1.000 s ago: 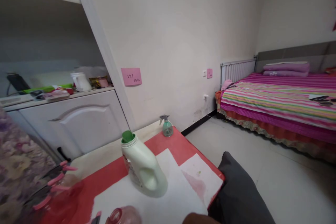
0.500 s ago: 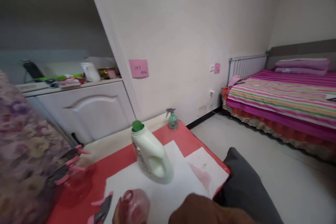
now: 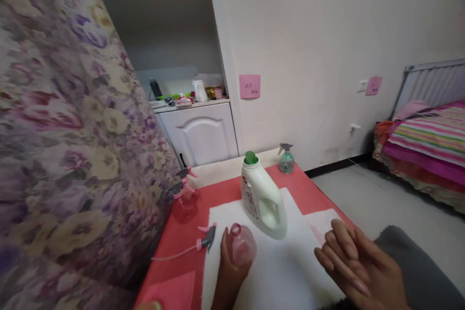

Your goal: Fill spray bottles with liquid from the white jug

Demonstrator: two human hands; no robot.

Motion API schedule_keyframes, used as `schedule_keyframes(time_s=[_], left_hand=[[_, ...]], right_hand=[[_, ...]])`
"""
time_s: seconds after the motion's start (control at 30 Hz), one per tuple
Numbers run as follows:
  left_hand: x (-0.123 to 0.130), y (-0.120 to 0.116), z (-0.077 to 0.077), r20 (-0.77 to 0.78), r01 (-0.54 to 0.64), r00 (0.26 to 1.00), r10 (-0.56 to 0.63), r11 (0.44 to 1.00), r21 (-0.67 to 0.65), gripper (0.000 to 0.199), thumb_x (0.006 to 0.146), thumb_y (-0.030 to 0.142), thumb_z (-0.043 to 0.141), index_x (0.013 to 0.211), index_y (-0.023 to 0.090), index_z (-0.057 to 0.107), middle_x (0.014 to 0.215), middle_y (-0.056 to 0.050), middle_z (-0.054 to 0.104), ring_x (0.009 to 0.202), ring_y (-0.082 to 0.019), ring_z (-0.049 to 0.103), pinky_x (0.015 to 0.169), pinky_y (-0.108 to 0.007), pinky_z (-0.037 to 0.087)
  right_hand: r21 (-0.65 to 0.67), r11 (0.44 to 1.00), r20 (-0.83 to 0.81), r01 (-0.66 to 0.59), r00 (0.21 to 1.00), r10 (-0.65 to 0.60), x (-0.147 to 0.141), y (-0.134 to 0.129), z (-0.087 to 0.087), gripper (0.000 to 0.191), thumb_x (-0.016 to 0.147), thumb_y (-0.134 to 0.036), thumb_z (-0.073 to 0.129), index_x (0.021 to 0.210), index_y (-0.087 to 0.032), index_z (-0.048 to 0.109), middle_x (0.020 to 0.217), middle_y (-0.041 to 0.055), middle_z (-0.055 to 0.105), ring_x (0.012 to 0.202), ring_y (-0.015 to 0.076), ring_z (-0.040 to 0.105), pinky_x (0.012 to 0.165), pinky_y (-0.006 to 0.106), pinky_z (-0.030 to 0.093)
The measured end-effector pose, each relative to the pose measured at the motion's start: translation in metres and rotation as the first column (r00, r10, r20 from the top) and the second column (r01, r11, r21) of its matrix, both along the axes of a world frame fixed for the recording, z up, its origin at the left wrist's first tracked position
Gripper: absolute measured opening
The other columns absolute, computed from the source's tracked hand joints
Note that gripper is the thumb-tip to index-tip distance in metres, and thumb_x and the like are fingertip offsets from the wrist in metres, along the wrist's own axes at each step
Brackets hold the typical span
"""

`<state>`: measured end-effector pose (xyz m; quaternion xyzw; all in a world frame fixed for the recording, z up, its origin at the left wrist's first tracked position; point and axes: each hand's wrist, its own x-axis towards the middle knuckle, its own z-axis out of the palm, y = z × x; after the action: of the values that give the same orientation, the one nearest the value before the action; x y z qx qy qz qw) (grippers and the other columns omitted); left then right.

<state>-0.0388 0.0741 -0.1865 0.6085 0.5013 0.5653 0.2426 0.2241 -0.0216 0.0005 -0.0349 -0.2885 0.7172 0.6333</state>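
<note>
My left hand [image 3: 229, 273] is wrapped round a clear pink spray bottle [image 3: 244, 247] without its head, its open neck tilted up. Left of it lies a grey-and-pink spray head [image 3: 207, 238] with a thin dip tube across the red cover. My right hand [image 3: 358, 264] is raised at the right, palm partly up, fingers loosely bent and nothing visible in them. A large pale green jug [image 3: 260, 193] with a handle and a green spout in its neck stands on the white cloth [image 3: 283, 271], just beyond the pink bottle and apart from both hands.
Pink spray bottles [image 3: 184, 203] with heads stand at the table's left, by a floral curtain [image 3: 80, 164]. A green spray bottle [image 3: 286, 161] is at the far corner. A stained white cloth [image 3: 317, 223] lies right. A dark grey cushion-like thing [image 3: 417, 266] is beside the table.
My view has turned left and down, so more of the table and curtain shows. My right hand, earlier low at the frame's bottom, is now raised with its palm side showing. The left still holds the pink bottle.
</note>
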Motion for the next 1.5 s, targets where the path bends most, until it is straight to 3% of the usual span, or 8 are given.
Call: schedule_keyframes(time_s=[0.13,0.3,0.47,0.7,0.93,1.13,1.3,1.5], left_hand=[[0.006,0.002,-0.007,-0.031,-0.039,0.999,0.039,0.999,0.014,0.061,0.083,0.031,0.057,0.138,0.017,0.035,0.136,-0.018,0.053,0.129,-0.03,0.051,0.11,-0.049,0.04],[-0.004,-0.006,0.002,0.03,0.0,1.0,0.004,0.992,-0.126,0.08,0.072,0.035,0.069,0.141,0.017,0.033,0.147,-0.018,0.043,0.139,-0.034,0.038,0.114,-0.044,0.034],[-0.027,-0.005,0.044,0.024,0.089,0.996,-0.086,0.969,-0.23,0.086,0.07,0.037,0.074,0.143,0.019,0.034,0.154,-0.018,0.034,0.143,-0.034,0.03,0.118,-0.048,0.025],[-0.022,0.017,0.103,0.116,0.344,0.939,-0.324,0.907,-0.243,0.049,0.069,0.03,0.073,0.116,0.022,0.061,0.124,-0.01,0.065,0.125,-0.031,0.052,0.109,-0.043,0.037],[-0.022,0.025,0.089,0.295,0.48,0.863,-0.41,0.847,-0.226,0.04,0.066,0.033,0.079,0.102,0.021,0.068,0.108,-0.009,0.071,0.115,-0.03,0.058,0.1,-0.037,0.043],[-0.025,0.029,0.082,0.355,0.533,0.822,-0.444,0.82,-0.209,0.04,0.064,0.037,0.08,0.1,0.021,0.07,0.106,-0.009,0.072,0.112,-0.03,0.06,0.099,-0.038,0.043],[-0.017,0.032,0.083,0.382,0.538,0.818,-0.429,0.806,-0.246,0.028,0.066,0.03,0.076,0.092,0.021,0.072,0.096,-0.006,0.073,0.102,-0.027,0.063,0.087,-0.033,0.048],[-0.012,0.037,0.08,0.403,0.566,0.792,-0.458,0.799,-0.203,0.026,0.068,0.029,0.076,0.092,0.02,0.07,0.093,-0.005,0.071,0.093,-0.023,0.064,0.084,-0.031,0.047]], right_hand=[[-0.018,0.989,0.247,0.149,0.959,-0.14,0.006,0.014,-0.026,0.03,0.092,-0.041,0.05,0.074,-0.02,0.063,0.051,-0.0076,0.036,0.043,0.0071,0.033,0.074,0.03,0.049],[-0.001,0.924,0.568,0.381,0.761,-0.313,0.02,0.045,-0.067,0.027,0.082,-0.047,0.066,0.097,-0.024,0.066,0.072,0.0001,0.058,0.064,0.0161,0.055,0.073,0.035,0.05],[0.018,0.857,0.69,0.515,0.614,-0.383,0.021,0.079,-0.075,0.039,0.076,-0.046,0.074,0.107,-0.024,0.065,0.105,0.0079,0.066,0.095,0.0274,0.062,0.089,0.045,0.049],[0.103,0.865,0.776,0.492,0.504,-0.379,0.002,0.118,-0.083,0.043,0.073,-0.045,0.077,0.108,-0.024,0.066,0.12,0.0097,0.066,0.118,0.0312,0.055,0.097,0.044,0.047],[0.18,0.939,0.825,0.294,0.474,-0.307,-0.02,0.143,-0.087,0.039,0.069,-0.05,0.077,0.088,-0.018,0.069,0.084,0.0054,0.07,0.081,0.0238,0.063,0.073,0.033,0.049],[0.189,0.929,0.85,0.317,0.42,-0.317,-0.032,0.161,-0.094,0.05,0.062,-0.066,0.071,0.058,-0.018,0.058,0.047,0.0005,0.058,0.048,0.0161,0.049,0.052,0.028,0.037],[0.213,0.896,0.84,0.389,0.396,-0.371,-0.041,0.164,-0.093,0.052,0.073,-0.065,0.062,0.048,-0.021,0.05,0.043,-0.0005,0.051,0.05,0.0166,0.048,0.056,0.029,0.037],[0.24,0.874,0.829,0.422,0.38,-0.411,-0.025,0.153,-0.057,0.052,0.081,-0.06,0.058,0.048,-0.021,0.048,0.041,-0.0025,0.046,0.05,0.0155,0.047,0.058,0.028,0.037]])
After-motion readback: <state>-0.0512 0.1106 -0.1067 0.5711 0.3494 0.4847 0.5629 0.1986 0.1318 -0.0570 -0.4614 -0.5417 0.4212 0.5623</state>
